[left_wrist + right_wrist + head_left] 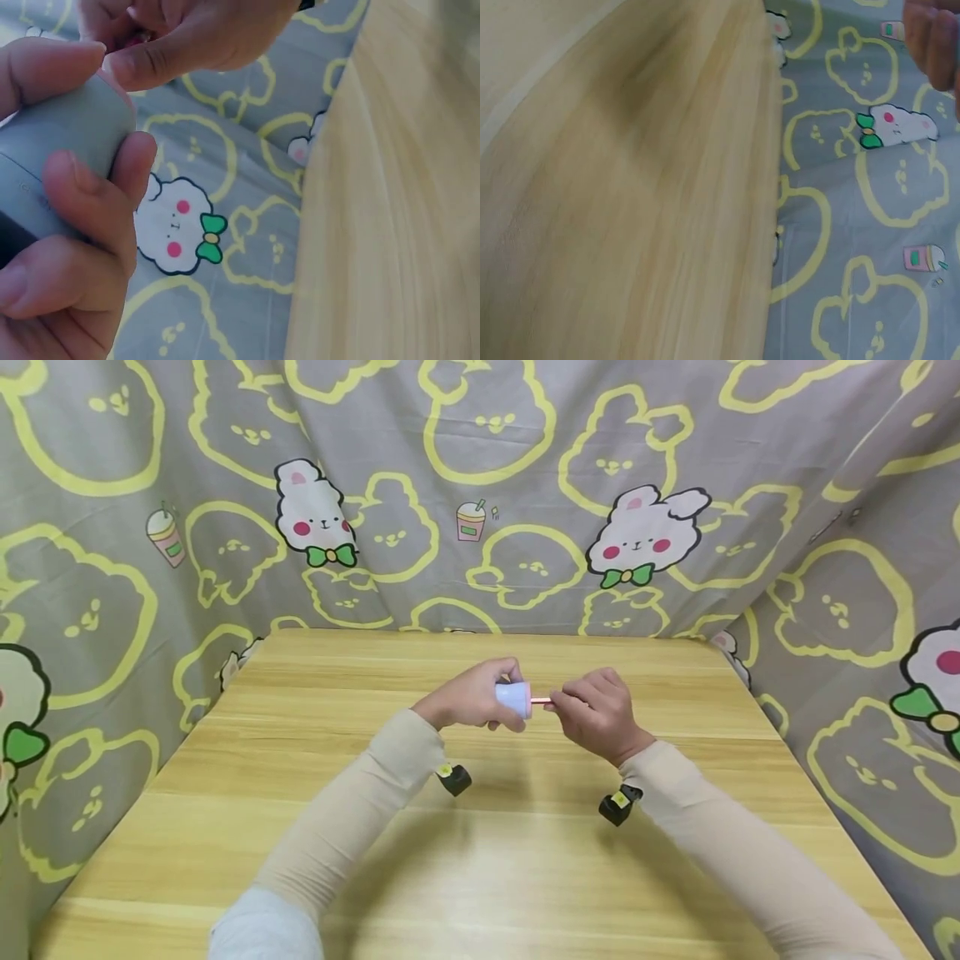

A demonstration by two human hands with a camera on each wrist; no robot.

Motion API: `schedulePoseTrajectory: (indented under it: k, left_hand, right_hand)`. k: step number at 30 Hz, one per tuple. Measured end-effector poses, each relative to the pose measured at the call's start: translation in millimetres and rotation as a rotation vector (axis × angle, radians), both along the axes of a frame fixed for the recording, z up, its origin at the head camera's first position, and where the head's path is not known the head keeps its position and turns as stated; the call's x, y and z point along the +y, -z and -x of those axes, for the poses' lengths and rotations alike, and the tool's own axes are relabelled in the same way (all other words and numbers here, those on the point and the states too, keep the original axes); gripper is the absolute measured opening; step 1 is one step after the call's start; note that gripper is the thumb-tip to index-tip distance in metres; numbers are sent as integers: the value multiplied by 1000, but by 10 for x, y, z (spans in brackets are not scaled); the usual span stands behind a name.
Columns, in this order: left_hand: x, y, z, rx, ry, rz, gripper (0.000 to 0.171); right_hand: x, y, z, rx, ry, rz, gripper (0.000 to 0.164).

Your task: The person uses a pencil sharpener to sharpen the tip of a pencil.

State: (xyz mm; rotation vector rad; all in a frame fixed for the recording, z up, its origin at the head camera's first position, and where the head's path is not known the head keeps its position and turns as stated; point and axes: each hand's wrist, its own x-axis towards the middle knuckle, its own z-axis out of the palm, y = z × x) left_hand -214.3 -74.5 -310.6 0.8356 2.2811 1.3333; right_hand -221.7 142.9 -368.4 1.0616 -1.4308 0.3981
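My left hand (480,695) grips a light blue pencil sharpener (512,700) with a pink rim, held sideways above the table. The left wrist view shows the fingers curled round its smooth rounded body (71,139), which has a thin seam and a dark part low down. A thin red pencil (541,700) runs from the pink end to my right hand (597,710), which pinches it between thumb and fingers. The pencil's tip is hidden at the sharpener. In the right wrist view only some fingers (934,45) show at the top right corner; the sharpener stays out of that view.
A wood-grain table (480,877) lies below both hands. Grey curtains (525,460) with yellow outlines and white rabbit faces hang behind it and along both sides. Small black cameras sit at the left wrist (454,780) and right wrist (617,807).
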Motion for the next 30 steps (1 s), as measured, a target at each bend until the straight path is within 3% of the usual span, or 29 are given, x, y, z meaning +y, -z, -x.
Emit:
schedulePoseTrajectory:
  k: [4,6,8,10,14,15,17,18,20,24,30]
  left_hand:
    - [8,32,-1,46,-17,21,38]
    - [8,54,3,93,-45,47,39]
    - [14,78,2,168,-74,80,39]
    - [28,99,-7,290,-92,125,41]
    - [70,135,-51,631,-79,268,43]
    - [78,138,-61,695,-77,300,43]
    - [83,131,-66,746,-84,324,44]
    - [78,117,-63,726,-91,317,44]
    - [60,69,-40,626,-110,280,44]
    - [-2,-43,39,351,-122,186,41]
    - [-82,-90,110,-63,-13,33,39]
  right_hand:
    - [-61,16,-9,-27,52,0,37]
    - [-74,-5,-55,-137,92,-29,41]
    - [-75,-58,-114,-331,127,-82,39]
    - [-73,-156,-173,-641,128,-137,37]
    - [-48,-403,-214,-1504,-4,-129,33]
    - [-40,-453,-208,-1666,-16,-97,33]
    - [-34,-512,-188,-1837,-26,-55,32]
    - [-33,-522,-181,-1825,-17,-69,31]
    - [-41,-506,-176,-1661,-5,-94,26]
    - [-43,-384,-176,-1100,6,-141,8]
    - [16,-136,-44,-294,10,-212,19]
